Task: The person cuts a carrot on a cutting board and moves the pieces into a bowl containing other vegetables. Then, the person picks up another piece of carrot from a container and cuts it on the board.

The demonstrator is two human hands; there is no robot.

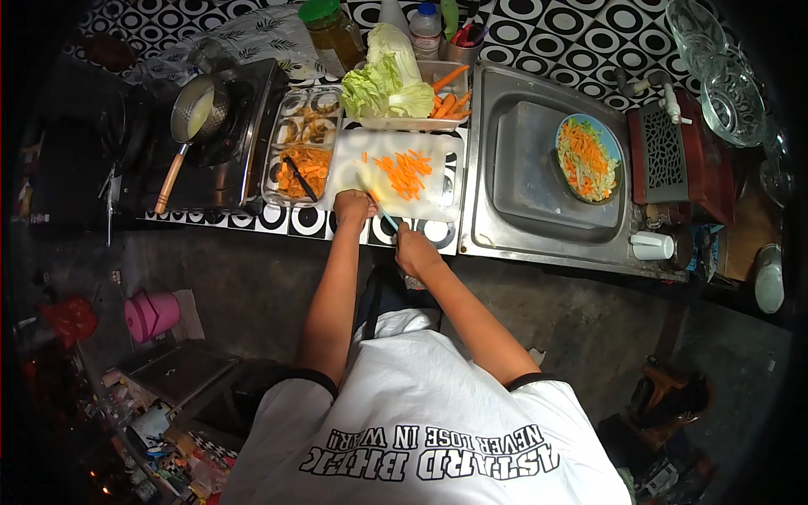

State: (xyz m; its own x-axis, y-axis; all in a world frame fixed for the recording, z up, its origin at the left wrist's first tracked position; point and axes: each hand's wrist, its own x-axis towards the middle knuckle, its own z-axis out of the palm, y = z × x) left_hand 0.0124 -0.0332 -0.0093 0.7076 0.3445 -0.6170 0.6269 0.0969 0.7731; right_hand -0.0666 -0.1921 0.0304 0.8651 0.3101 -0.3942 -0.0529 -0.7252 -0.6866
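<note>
One right hand is closed around one teal-handled knife. One left hand lies curled on the near edge of one white rectangular cutting board; I cannot tell its hold. Beyond lies one loose pile of thin orange carrot sticks, then one crinkled green cabbage.

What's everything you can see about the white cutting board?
The cutting board is white, plastic-looking and rectangular with rounded corners. It lies flat on the black-and-white counter, between a clear tray and the steel sink. Orange carrot sticks lie piled on its middle. The left hand rests on its near edge, where the knife in the right hand points.
</note>
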